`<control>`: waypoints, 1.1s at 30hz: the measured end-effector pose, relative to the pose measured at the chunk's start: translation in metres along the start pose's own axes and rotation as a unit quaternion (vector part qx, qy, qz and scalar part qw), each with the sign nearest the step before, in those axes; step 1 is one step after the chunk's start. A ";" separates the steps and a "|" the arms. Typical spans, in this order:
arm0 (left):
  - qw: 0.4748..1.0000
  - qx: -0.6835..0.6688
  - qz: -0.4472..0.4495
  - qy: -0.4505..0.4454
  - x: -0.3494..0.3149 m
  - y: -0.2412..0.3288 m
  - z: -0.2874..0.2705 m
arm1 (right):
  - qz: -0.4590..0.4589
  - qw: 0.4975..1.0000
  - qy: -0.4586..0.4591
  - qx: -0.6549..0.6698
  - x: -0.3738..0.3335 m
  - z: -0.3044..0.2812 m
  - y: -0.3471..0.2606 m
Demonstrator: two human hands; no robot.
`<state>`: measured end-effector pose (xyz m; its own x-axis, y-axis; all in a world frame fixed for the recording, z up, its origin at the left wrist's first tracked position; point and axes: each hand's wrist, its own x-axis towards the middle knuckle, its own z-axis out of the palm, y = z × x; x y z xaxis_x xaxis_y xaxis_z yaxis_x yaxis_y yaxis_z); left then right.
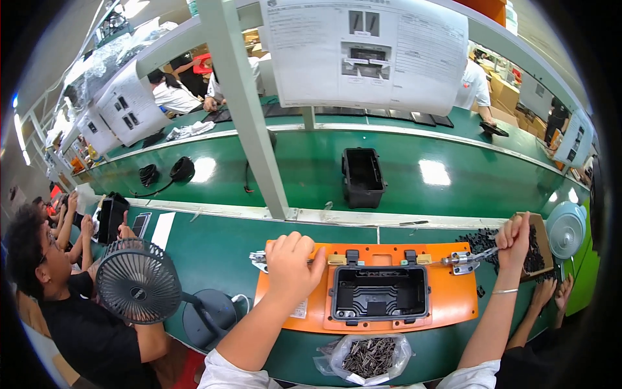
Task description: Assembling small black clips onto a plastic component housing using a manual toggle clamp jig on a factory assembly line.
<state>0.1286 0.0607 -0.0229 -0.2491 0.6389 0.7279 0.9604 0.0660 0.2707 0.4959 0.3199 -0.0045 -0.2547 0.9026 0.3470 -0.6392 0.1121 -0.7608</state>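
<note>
An orange fixture plate (453, 292) lies on the bench in front of me, with a black plastic box (381, 292) seated open side up in its middle. My right hand (513, 240) is closed round the handle of the right metal toggle clamp (464, 262), whose rod points at a yellow block (424, 259) beside the box. My left hand (293, 262) is closed over the left toggle clamp (258, 260); its handle is hidden behind my fingers. Two black hinge parts (352, 257) stand at the box's far edge. Nearer me sits a plastic bag of metal pins (369, 356).
A desk fan (138, 282) and a co-worker (65, 285) are on the left. At right, small black parts (479, 241) lie by a carton (543, 243) and a pale blue fan (565, 228). Another black box (363, 176) stands on the green belt, beyond a grey post (249, 117).
</note>
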 end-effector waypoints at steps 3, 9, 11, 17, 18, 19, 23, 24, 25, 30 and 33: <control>1.000 0.025 -0.011 -0.006 0.001 0.000 -0.007 | 0.009 0.993 0.078 -0.088 0.001 0.025 0.005; 1.000 0.024 -0.018 -0.007 0.003 0.003 -0.002 | -0.006 0.933 0.023 -0.359 -0.008 0.045 0.019; 1.000 0.019 -0.016 -0.013 0.001 0.003 -0.005 | -0.118 0.802 -0.118 -0.573 -0.018 0.069 0.036; 1.000 0.020 -0.002 -0.013 0.001 0.004 -0.009 | -0.149 0.658 -0.153 -0.722 -0.040 0.093 0.051; 1.000 0.019 -0.002 -0.019 -0.001 0.003 -0.009 | -0.152 0.661 -0.150 -0.719 -0.039 0.092 0.052; 1.000 0.019 -0.003 -0.024 -0.001 0.001 -0.009 | -0.155 0.659 -0.149 -0.720 -0.037 0.092 0.052; 0.999 0.012 0.019 -0.024 0.002 -0.006 -0.015 | -0.120 0.682 -0.149 -0.706 -0.037 0.093 0.048; 0.999 -0.030 0.002 -0.020 0.005 -0.009 -0.021 | -0.116 0.731 -0.126 -0.660 -0.033 0.088 0.043; 0.997 -0.072 -0.015 -0.017 0.008 -0.012 -0.025 | -0.110 0.777 -0.104 -0.610 -0.027 0.079 0.040; 0.932 -0.134 -0.194 0.275 0.014 -0.078 -0.056 | -0.133 0.912 0.233 -0.310 0.000 0.012 -0.001; 0.887 0.334 -0.118 0.297 -0.003 -0.122 -0.074 | -0.258 0.687 0.388 -0.557 -0.007 -0.059 -0.007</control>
<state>0.0030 -0.0058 -0.0115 -0.2852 0.0432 0.9575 0.6830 0.7100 0.1714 0.5448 0.3374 -0.0334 0.5372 0.5245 0.6606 0.5642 0.3587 -0.7436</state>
